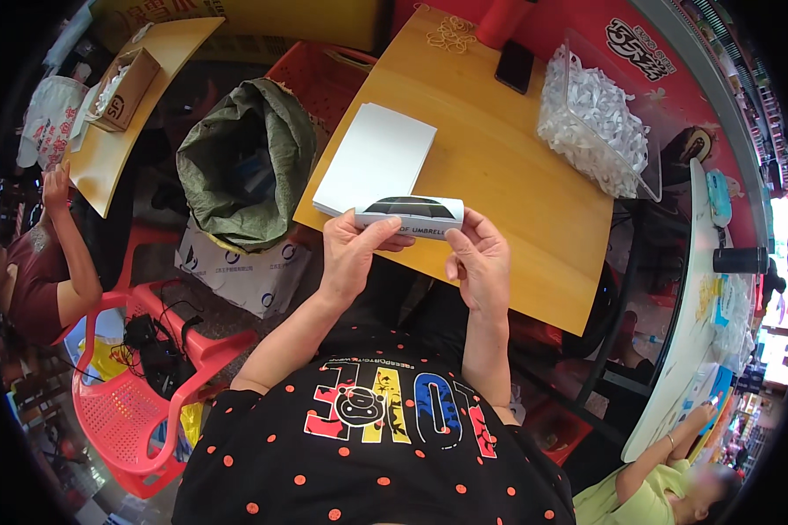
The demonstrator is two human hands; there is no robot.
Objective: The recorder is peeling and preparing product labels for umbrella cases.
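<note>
A curled or rolled sheet of printed paper [411, 210] with a dark umbrella picture on it is held level in front of my chest, above the table's near edge. My left hand [355, 254] pinches its left end, with the thumb lying along the front. At the other end, my right hand [481, 262] grips it between thumb and fingers. Just beyond my left hand lies a stack of white paper sheets [381, 153] on the yellow wooden table [490, 149].
A clear bin of white curled strips [591, 118], a black phone [515, 67] and rubber bands [451, 35] occupy the table's far side. Left are an open green sack [236, 166] and a red plastic chair [136, 411]. Other people sit at far left and lower right.
</note>
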